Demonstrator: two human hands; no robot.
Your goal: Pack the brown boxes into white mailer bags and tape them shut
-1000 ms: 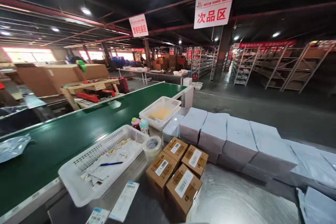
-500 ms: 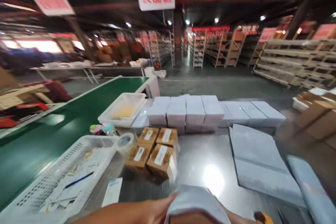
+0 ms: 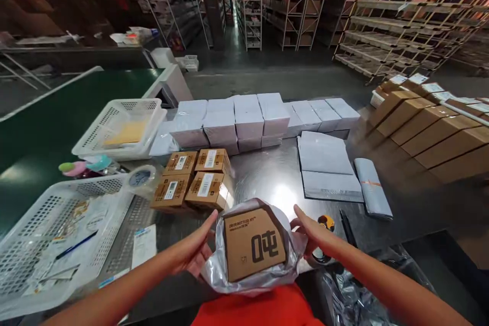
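A brown cardboard box [image 3: 255,249] with dark printing sits inside a grey plastic mailing bag [image 3: 219,270], its mouth spread round the box. At the bag's left side, my left hand [image 3: 199,248] grips the rim with the thumb up and the fingers curled. My right hand [image 3: 311,229] holds the opposite rim, fingers bent into the plastic. Both fingertips are partly hidden by the bag. Close beyond my left hand stand several small brown boxes [image 3: 171,191] with barcode labels. Near my right hand lie a yellow and black tape roll [image 3: 326,222] and a black pen [image 3: 348,228].
Flat grey mailing bags [image 3: 324,163] and a rolled bundle [image 3: 372,188] lie right. White paper stacks [image 3: 219,130] line the table's back. White baskets [image 3: 114,234], clear tape [image 3: 143,181] and a green conveyor [image 3: 34,117] are left. Cartons [image 3: 431,127] stand far right.
The view has tilted down and turned right. The bag, earlier blurred at the bottom edge with the box barely showing, now shows its open mouth and the box's printed top between my hands.
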